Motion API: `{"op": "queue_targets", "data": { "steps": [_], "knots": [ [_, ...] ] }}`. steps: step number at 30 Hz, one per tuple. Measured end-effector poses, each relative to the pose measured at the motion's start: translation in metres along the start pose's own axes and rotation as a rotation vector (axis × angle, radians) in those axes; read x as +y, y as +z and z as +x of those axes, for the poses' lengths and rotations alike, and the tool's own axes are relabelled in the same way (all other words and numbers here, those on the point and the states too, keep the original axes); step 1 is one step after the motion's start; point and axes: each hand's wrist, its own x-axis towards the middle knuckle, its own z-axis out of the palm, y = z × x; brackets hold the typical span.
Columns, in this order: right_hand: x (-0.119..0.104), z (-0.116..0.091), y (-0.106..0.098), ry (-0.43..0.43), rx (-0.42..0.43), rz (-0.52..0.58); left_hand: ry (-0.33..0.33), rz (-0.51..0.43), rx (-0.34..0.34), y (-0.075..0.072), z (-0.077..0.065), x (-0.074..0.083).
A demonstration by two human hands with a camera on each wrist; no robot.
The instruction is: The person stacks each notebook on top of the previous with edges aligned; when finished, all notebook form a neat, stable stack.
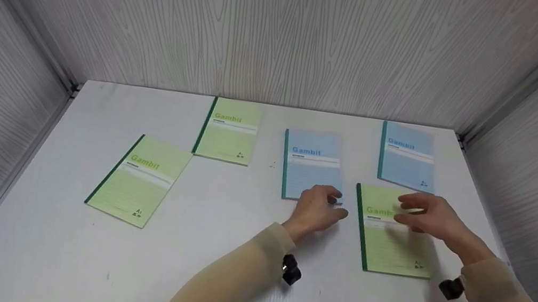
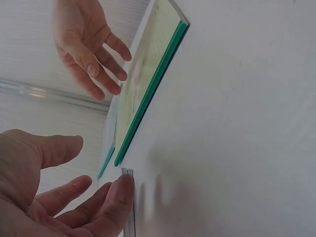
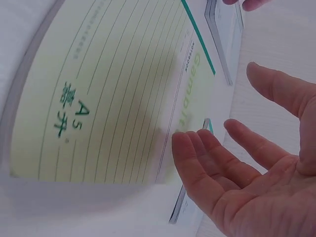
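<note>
In the head view my right hand (image 1: 429, 215) hovers over a green notebook (image 1: 393, 252) at the right, fingers loosely bent with nothing between them. That notebook lies flat, its dark green spine to the left. My left hand (image 1: 316, 210) is at the lower right corner of a blue notebook (image 1: 311, 174), thumb apart from the fingers and holding nothing. From the left wrist, the left hand (image 2: 64, 197) shows spread fingers near the edge of that blue notebook. The right wrist view has the right hand (image 3: 256, 182) with parted fingers beside the green cover (image 3: 123, 98).
A second blue notebook (image 1: 408, 159) lies at the back right. Two more green notebooks lie to the left, one at the back (image 1: 227, 139) and one nearer and tilted (image 1: 139, 184). All rest on the white table (image 1: 68, 259), with wood-grain panels (image 1: 277, 28) around it.
</note>
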Motion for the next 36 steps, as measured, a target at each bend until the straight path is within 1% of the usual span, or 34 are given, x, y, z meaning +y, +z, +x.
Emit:
{"op": "queue_targets", "data": {
  "steps": [3,10,14,18,22,29,33,36],
  "knots": [
    [0.009,-0.006,-0.005,0.019,-0.007,0.001,-0.003,0.013,-0.013,0.010,-0.002,0.002],
    [0.025,-0.016,-0.012,0.063,-0.010,0.033,0.005,-0.012,-0.041,0.032,-0.010,0.005],
    [0.033,-0.021,-0.012,0.075,-0.004,0.034,-0.005,-0.031,-0.048,0.043,-0.015,0.009],
    [0.040,-0.025,-0.009,0.096,0.008,0.042,-0.016,-0.076,-0.072,0.051,-0.018,0.014],
    [0.044,-0.026,-0.003,0.096,0.016,0.051,-0.050,-0.121,-0.089,0.059,-0.020,0.020],
    [0.049,-0.024,0.006,0.076,0.050,0.054,-0.108,-0.180,-0.087,0.067,-0.021,0.024],
    [0.051,-0.024,0.008,0.068,0.063,0.060,-0.141,-0.239,-0.072,0.068,-0.020,0.025],
    [0.052,-0.024,0.008,0.069,0.066,0.067,-0.154,-0.278,-0.048,0.070,-0.018,0.023]
  ]
}}
